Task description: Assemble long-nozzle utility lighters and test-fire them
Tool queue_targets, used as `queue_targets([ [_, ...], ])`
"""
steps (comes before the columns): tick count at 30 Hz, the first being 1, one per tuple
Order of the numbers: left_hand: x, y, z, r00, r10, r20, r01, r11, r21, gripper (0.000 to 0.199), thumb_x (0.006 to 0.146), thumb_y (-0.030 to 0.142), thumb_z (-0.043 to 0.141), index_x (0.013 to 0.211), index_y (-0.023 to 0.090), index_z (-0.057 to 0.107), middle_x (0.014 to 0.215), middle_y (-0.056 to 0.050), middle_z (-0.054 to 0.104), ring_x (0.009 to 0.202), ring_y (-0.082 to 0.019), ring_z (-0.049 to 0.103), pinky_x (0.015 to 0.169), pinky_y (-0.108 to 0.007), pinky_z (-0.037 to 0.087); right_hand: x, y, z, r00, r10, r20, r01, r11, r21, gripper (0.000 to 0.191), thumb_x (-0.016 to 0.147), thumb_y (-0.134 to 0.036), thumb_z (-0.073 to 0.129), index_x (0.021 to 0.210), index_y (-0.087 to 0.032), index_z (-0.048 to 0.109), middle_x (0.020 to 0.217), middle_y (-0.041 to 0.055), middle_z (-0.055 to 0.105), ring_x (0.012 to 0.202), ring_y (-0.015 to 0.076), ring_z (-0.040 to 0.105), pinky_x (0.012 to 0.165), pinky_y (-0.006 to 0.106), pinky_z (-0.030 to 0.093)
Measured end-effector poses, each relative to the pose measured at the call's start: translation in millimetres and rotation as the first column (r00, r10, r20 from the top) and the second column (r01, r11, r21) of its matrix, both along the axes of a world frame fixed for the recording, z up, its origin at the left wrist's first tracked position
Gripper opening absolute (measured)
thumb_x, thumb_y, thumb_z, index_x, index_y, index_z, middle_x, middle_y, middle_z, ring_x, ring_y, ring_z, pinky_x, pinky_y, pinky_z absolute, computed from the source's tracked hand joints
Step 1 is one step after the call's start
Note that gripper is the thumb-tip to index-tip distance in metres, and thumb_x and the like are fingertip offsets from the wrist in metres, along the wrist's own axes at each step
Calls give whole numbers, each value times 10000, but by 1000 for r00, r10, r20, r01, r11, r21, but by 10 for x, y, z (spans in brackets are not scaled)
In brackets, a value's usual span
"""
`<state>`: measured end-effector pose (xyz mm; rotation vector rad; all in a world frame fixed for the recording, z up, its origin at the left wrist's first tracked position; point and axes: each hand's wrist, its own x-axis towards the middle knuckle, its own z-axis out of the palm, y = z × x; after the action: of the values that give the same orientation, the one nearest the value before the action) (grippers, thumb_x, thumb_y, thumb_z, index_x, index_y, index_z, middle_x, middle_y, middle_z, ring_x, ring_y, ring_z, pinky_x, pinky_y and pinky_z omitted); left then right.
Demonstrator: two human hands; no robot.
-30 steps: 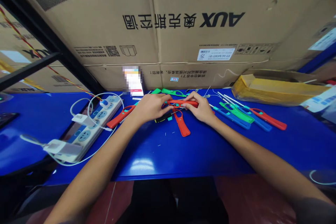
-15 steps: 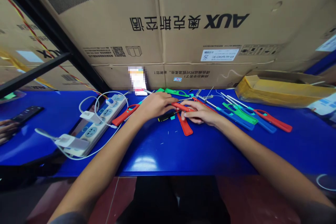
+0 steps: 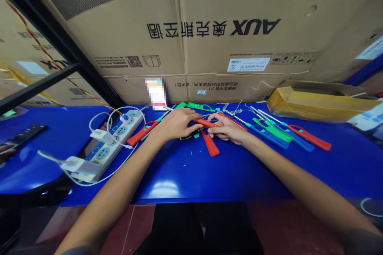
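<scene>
Between my two hands is a red plastic handle piece (image 3: 207, 122). My right hand (image 3: 226, 128) pinches its right part between thumb and fingers. My left hand (image 3: 178, 123) has its fingers at the piece's left end, with the thumb below; what else it holds is hidden. Below them on the table lies a red handle shell (image 3: 210, 143), its upper end near my right hand. A black and yellow tool (image 3: 186, 137) is partly covered by my left hand. A red lighter (image 3: 143, 131) rests left of my left hand.
Several blue, green and red lighters (image 3: 269, 135) lie at the right. A power strip (image 3: 110, 143) with white cables is at the left. Behind stand a lit phone (image 3: 157, 95), a large carton (image 3: 191, 55) and a yellow-taped box (image 3: 296, 105). Another person's hand (image 3: 7, 149) is far left.
My left thumb has moved out below the red piece, and my right fingers have shifted along it. The other person's hand at far left has moved lower. The view has tilted slightly.
</scene>
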<state>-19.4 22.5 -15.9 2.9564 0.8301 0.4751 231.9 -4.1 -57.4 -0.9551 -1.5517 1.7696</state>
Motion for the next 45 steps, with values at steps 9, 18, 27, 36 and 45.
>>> queue_targets([
  [9,210,-167,-86,999,31,-22,-32,998,-49,185,1065,250,546,1064,161,708,1034,-110,749,928,-246,705,812,-366,514,11,-9,-13,992,122,-42,-123,992,-20,398,913,-406,753,1111,-258,441,755,-13,763,350,39,254,346,212,105],
  [18,45,-129,92,992,115,-43,-114,993,35,274,980,332,665,1198,168,641,1123,-123,734,999,-290,682,881,-406,499,-31,-26,8,998,59,-37,-59,998,0,376,907,-383,763,1196,-253,561,742,-14,746,372,52,313,351,228,135],
  [27,156,-163,14,995,55,-83,-48,996,77,195,1060,328,570,1056,163,673,1033,-122,729,953,-282,676,863,-418,483,-36,-75,51,999,-18,-36,15,996,-89,233,843,-323,754,948,-244,561,570,-80,549,344,47,229,335,224,107],
  [36,165,-175,-16,999,28,-39,-27,999,28,239,1097,277,499,1194,164,686,1104,-129,735,1008,-271,699,885,-410,520,52,-62,94,997,59,-46,-65,986,-154,373,909,-369,754,1170,-266,508,596,-98,507,375,53,199,351,219,76],
  [45,183,-166,-24,996,26,-87,-23,999,38,282,1072,187,470,1270,140,666,1061,-127,741,977,-277,699,860,-421,505,-13,-26,-23,996,47,-75,-55,992,-110,464,914,-378,766,1292,-280,514,619,-101,533,373,48,192,360,219,87],
])
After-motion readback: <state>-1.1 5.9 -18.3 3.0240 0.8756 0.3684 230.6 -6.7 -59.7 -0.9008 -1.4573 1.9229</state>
